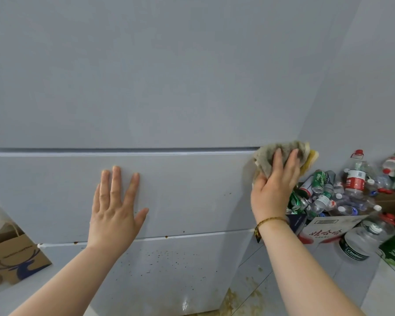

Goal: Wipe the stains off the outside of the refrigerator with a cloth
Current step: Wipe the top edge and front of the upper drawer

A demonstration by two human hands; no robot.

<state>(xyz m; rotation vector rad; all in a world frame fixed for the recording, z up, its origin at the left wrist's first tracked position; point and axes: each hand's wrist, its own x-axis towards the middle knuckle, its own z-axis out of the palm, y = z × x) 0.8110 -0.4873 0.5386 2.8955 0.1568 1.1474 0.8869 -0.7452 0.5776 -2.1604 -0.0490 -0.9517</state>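
Observation:
The pale grey refrigerator (169, 87) fills most of the view, with a middle drawer front between two horizontal seams. My left hand (114, 208) lies flat on that drawer front, fingers straight and spread. My right hand (274, 188) grips a crumpled grey cloth (276, 151) with a yellow patch and presses it against the fridge's right edge, just below the upper seam. Small brown stains (167, 254) speckle the lower door, and a few spots sit along the lower seam.
A cardboard box (328, 226) full of empty cans and plastic bottles stands on the floor at the right, with more bottles (360, 240) beside it. A brown paper bag (16, 258) sits at the lower left. Brownish dirt marks the tiled floor (251, 290) below the fridge.

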